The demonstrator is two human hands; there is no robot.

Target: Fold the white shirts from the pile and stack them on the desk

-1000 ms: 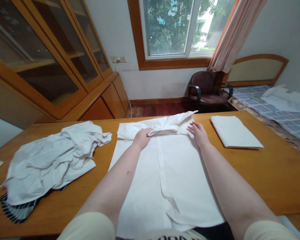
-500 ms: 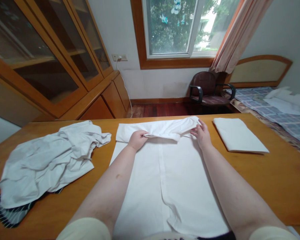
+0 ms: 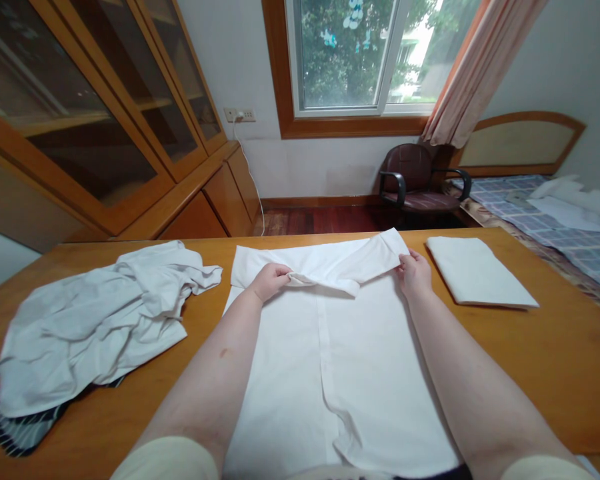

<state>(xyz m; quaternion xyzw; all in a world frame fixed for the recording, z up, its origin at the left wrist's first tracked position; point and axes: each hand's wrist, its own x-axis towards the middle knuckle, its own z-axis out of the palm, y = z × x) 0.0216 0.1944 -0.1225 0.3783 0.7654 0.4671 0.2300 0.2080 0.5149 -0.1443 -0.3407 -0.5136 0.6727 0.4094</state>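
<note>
A white shirt (image 3: 290, 353) lies spread on the wooden table (image 3: 500, 373), its button strip running down the middle toward me. Its far end is folded over into a band across the top. My left hand (image 3: 271, 281) pinches the folded edge left of the middle, fingers closed on the cloth. At the band's right end, my right hand (image 3: 414, 272) grips the edge between thumb and fingers. The cloth between both hands is bunched, with a loose flap hanging near the centre. Fabric hides some fingertips.
A crumpled heap of white clothing (image 3: 100, 320) lies at left, over a dark striped cloth (image 3: 23, 423). To the right rests a neatly folded white garment (image 3: 480, 272). Beyond the table are a glass-door cabinet (image 3: 180, 167), an office chair (image 3: 415, 177) and a bed (image 3: 570, 227).
My right hand has moved slightly right and toward me, and its fingers have closed on the band's edge. The right part of the band now lies flatter and angled. My left hand shifted slightly left.
</note>
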